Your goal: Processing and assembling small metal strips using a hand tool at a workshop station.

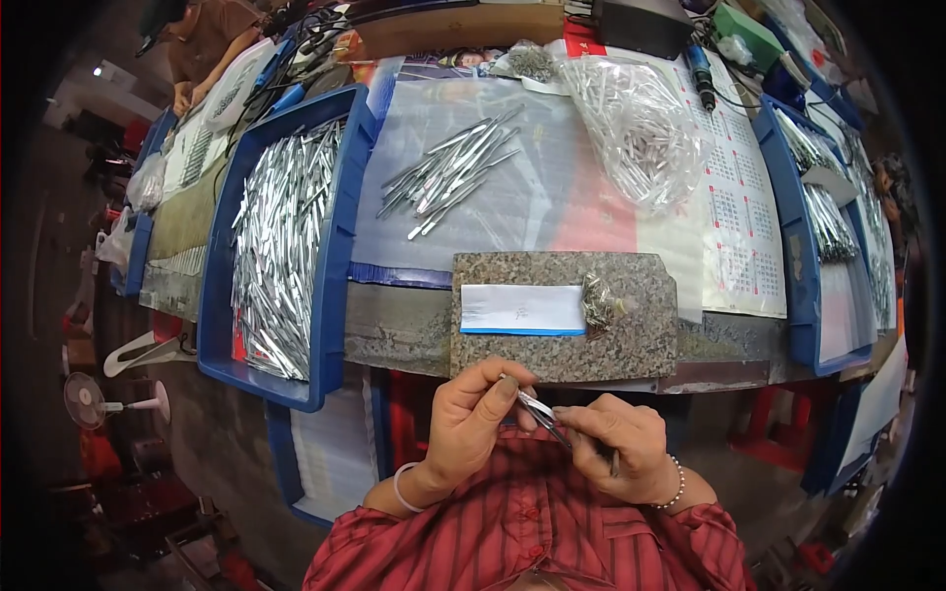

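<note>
In front of my chest, both hands are closed on slim, shiny metal tweezers [536, 408]. My left hand [471, 419] pinches one end between thumb and fingers. My right hand [628, 445] grips the other end, and a thin dark tip sticks out below its fingers; what that belongs to is hidden. Just beyond my hands lies a speckled granite slab [564, 362]. On it rest a white paper pad with a blue edge [522, 308] and a small heap of fine metal bits [597, 301].
Slender metal pieces fill a blue tray [356, 148] on the left. More lie loose [453, 172] on the plastic-covered bench, beside a clear bag of them [641, 133]. A blue tray [803, 286] with bundles stands right, near a power driver [701, 77]. A person [207, 44] sits far left.
</note>
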